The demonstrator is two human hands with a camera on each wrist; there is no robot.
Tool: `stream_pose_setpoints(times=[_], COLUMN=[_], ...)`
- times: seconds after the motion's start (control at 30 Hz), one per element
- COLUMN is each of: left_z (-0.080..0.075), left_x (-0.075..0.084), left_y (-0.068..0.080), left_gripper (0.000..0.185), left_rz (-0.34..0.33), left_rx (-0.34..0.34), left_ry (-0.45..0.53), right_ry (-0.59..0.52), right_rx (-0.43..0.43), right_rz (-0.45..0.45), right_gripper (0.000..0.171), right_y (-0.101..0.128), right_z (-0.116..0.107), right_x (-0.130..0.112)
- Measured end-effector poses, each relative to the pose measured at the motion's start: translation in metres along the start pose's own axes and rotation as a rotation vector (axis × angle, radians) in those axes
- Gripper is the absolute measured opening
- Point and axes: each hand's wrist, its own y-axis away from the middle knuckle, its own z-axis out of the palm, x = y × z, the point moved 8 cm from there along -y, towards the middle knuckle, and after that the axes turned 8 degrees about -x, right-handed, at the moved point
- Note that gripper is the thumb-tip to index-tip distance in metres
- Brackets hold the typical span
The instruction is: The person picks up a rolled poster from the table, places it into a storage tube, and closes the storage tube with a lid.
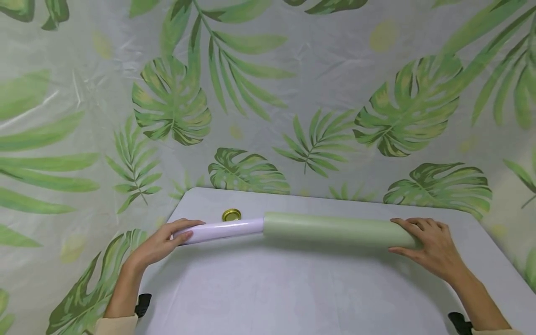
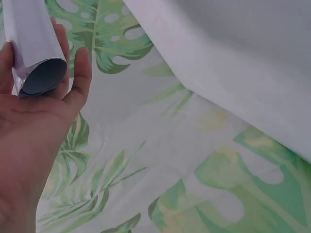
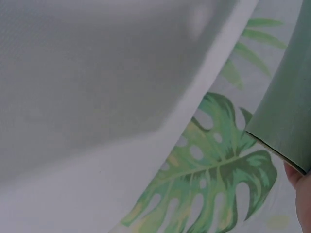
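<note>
My left hand point(image 1: 161, 239) grips the outer end of a rolled glossy pale-lilac sheet point(image 1: 226, 230). In the left wrist view the rolled sheet point(image 2: 36, 36) shows an overlapping edge and a dark grey inside. The sheet's other end meets the mouth of a thicker pale-green tube point(image 1: 326, 230) and looks to be inside it; how deep is hidden. Around the tube's far right end, my right hand point(image 1: 431, 244) holds with thumb below and fingers over the top. The right wrist view shows the green tube's point(image 3: 286, 107) open end and only a little of the right hand point(image 3: 303, 199).
Below both hands lies a white table point(image 1: 293, 288). A small gold jar lid point(image 1: 231, 214) rests near its back left, just behind the rolled sheet. Leaf-printed plastic sheeting point(image 1: 251, 102) covers the surroundings beyond the table's edges.
</note>
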Motion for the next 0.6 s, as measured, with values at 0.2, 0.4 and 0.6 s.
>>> stream_pose_setpoints(times=[0.2, 0.4, 0.6], left_z=[0.001, 0.007, 0.017], left_x=[0.009, 0.020, 0.031], left_y=[-0.008, -0.019, -0.030], left_gripper=[0.034, 0.034, 0.034], left_rz=[0.012, 0.050, 0.084], left_rx=[-0.023, -0.056, -0.089], left_ry=[0.049, 0.047, 0.059], right_ry=[-0.035, -0.057, -0.074], right_rx=[-0.021, -0.053, -0.051], right_rz=[-0.002, -0.008, -0.008], right_gripper=[0.086, 0.084, 0.082], right_y=[-0.007, -0.011, -0.014], right_z=[0.000, 0.005, 0.008], right_x=[-0.010, -0.019, -0.027])
